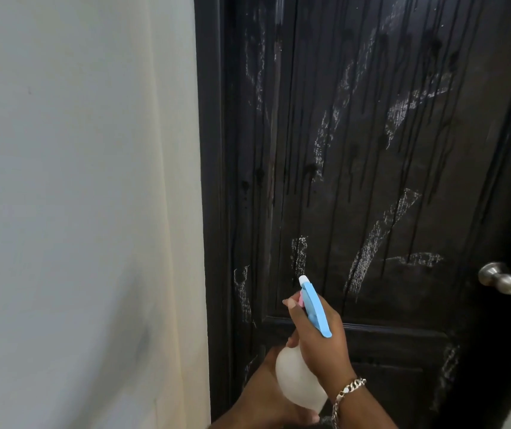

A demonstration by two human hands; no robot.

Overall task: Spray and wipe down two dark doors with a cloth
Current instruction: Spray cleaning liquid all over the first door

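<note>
Head view shows my right hand [316,339] wrapped round the neck of a translucent white plastic spray bottle with a pale blue trigger head [302,376], fingers curled about it and the forefinger reaching forward past the pink trigger; a silver chain bracelet [345,394] sits on that wrist. My left hand [271,388] lies under and behind the bottle's belly, but the bottle hides most of it, so I cannot tell whether it is cupping the bottle or holding something else. No cloth shows anywhere. The bottle's long axis runs from low near my body up and forward, its white nozzle [303,280] aimed at the dark, black-painted wooden panel door [371,181] straight ahead and slightly up from my hands. The right hand is the nearer one to the door. The door stands shut in its black frame [210,181], its upper panel streaked with long vertical runs of liquid and smeared with white chalky scribbles [368,249]; more white marks lie low on the left stile and at the lower right. A brushed metal round doorknob [501,278] sits at the right, well apart from the nozzle. To the left is a plain pale painted wall [77,181]. I judge the spraying is under way on this door, with wiping not yet done, and the scribbles nearest the nozzle are the likely next target.
</note>
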